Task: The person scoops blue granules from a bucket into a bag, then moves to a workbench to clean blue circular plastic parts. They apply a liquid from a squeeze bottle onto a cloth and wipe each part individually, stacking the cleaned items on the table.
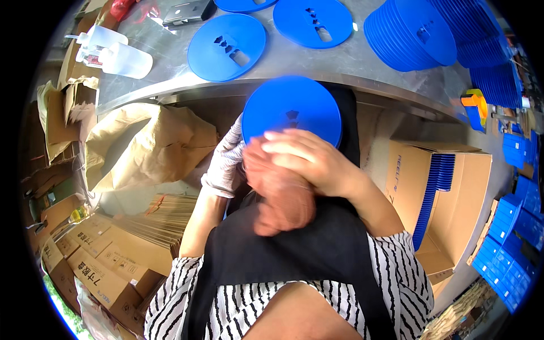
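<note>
A round blue plastic disc is held in front of me at the table's near edge, its face tilted toward me. My left hand, in a light striped glove, grips the disc by its left rim; most of its fingers are hidden behind the disc and cloth. Bare, my right hand presses a reddish-brown cloth against the lower part of the disc. The cloth is bunched up, hangs toward my black apron and is blurred by motion. Dark cut-outs show near the disc's middle, partly covered by my fingers.
On the metal table lie single blue discs, with stacks of blue discs to the right. White squeeze bottles lie at left. An open carton holding discs stands right; a brown paper sack sits left.
</note>
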`<state>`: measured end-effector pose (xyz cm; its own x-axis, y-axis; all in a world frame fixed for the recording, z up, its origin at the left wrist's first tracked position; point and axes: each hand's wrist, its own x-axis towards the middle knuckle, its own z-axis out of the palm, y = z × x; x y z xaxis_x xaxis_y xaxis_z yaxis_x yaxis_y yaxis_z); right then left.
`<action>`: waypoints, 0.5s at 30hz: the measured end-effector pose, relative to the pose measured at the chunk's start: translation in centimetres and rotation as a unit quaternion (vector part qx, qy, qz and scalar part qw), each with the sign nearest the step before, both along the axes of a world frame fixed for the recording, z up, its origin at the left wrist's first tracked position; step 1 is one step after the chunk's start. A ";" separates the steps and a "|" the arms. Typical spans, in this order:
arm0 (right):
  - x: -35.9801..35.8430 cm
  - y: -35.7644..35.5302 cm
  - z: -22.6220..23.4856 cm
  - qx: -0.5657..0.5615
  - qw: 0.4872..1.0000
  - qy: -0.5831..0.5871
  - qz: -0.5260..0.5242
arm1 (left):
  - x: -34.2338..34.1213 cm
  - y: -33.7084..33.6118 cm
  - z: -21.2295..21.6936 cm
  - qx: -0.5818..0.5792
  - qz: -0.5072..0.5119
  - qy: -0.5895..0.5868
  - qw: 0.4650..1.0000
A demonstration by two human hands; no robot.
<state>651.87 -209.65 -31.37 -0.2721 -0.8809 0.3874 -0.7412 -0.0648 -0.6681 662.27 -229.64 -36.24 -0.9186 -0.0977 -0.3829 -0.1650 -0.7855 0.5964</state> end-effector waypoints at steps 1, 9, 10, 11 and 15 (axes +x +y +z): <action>-0.4 2.0 -0.3 0.011 1.000 -0.001 -0.017 | 0.0 -0.3 0.3 0.020 -0.022 -0.012 0.999; -1.3 12.4 -3.8 -0.297 0.722 -0.398 -0.481 | -0.7 -0.4 3.8 -0.589 0.073 0.001 0.805; -1.4 12.5 -4.1 -0.387 0.629 -0.504 -0.449 | -1.4 -0.5 3.7 -0.747 0.064 0.066 0.658; -2.3 11.8 -3.6 -0.488 0.504 -0.589 -0.401 | -3.1 0.2 4.8 -0.818 0.042 0.154 0.553; -2.8 10.3 -4.1 -0.488 0.452 -0.690 -0.285 | -7.1 2.7 6.7 -0.847 -0.224 0.245 0.416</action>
